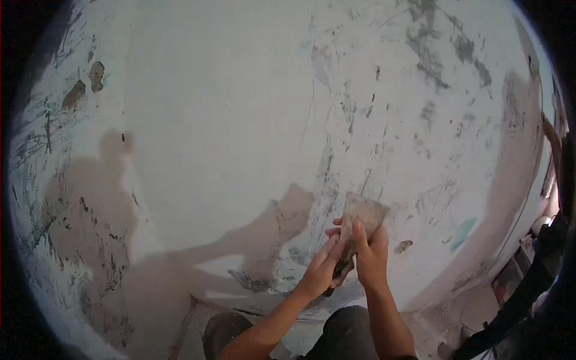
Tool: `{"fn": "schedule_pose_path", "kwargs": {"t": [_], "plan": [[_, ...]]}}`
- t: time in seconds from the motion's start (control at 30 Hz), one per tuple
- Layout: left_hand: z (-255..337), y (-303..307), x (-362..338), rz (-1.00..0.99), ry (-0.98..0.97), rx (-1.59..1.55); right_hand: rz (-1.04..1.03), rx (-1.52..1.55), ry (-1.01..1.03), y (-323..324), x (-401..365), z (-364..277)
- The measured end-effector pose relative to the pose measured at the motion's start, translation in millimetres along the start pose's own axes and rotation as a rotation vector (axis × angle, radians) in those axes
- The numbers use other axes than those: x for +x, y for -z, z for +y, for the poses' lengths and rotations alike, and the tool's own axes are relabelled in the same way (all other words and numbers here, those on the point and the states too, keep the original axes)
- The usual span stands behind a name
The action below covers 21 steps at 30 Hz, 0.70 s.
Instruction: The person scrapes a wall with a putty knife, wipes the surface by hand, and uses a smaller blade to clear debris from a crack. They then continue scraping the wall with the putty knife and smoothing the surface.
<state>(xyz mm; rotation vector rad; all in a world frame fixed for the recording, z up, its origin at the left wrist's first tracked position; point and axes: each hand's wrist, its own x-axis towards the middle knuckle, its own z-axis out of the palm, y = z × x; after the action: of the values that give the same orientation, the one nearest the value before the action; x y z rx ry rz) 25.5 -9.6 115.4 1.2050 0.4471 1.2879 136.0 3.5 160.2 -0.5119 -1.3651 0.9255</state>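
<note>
A putty knife (366, 209) with a wide, dirty blade is held up in front of the wall, its blade pointing up and its dark handle down between my hands. My right hand (371, 255) closes on it from the right, with the thumb lying along the blade. From the left, my left hand (321, 264) wraps its fingers round the handle and lower blade, partly hidden behind the tool. Behind both hands stands a scraped white wall (222, 120) with dark streaks and patches.
Two brown bare spots (97, 76) mark the wall's upper left. My shadow (90, 204) falls across its left part. Below are my knees (345, 330) and the dusty floor (429, 324). A long dark object (516, 300) slants through the lower right, beside several cluttered items.
</note>
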Motion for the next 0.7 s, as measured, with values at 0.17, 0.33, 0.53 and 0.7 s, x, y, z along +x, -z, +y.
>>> {"fn": "schedule_pose_path", "kwargs": {"t": [0.17,0.33,0.53,0.7], "plan": [[44.6,-22.1,47.0,0.049,-0.006,-0.100,-0.022,-0.137,0.181,-23.3,69.5,-33.7],[55.4,-33.5,59.6,0.111,0.040,-0.239,-0.042,-0.245,0.131,-24.7,100.8,-45.4],[67.4,-37.4,63.6,0.133,0.022,-0.275,-0.108,-0.203,0.124,-25.0,113.6,-47.5],[70.5,-43.9,67.6,0.143,0.038,-0.285,-0.101,-0.230,0.166,-18.3,124.9,-36.7]]}}
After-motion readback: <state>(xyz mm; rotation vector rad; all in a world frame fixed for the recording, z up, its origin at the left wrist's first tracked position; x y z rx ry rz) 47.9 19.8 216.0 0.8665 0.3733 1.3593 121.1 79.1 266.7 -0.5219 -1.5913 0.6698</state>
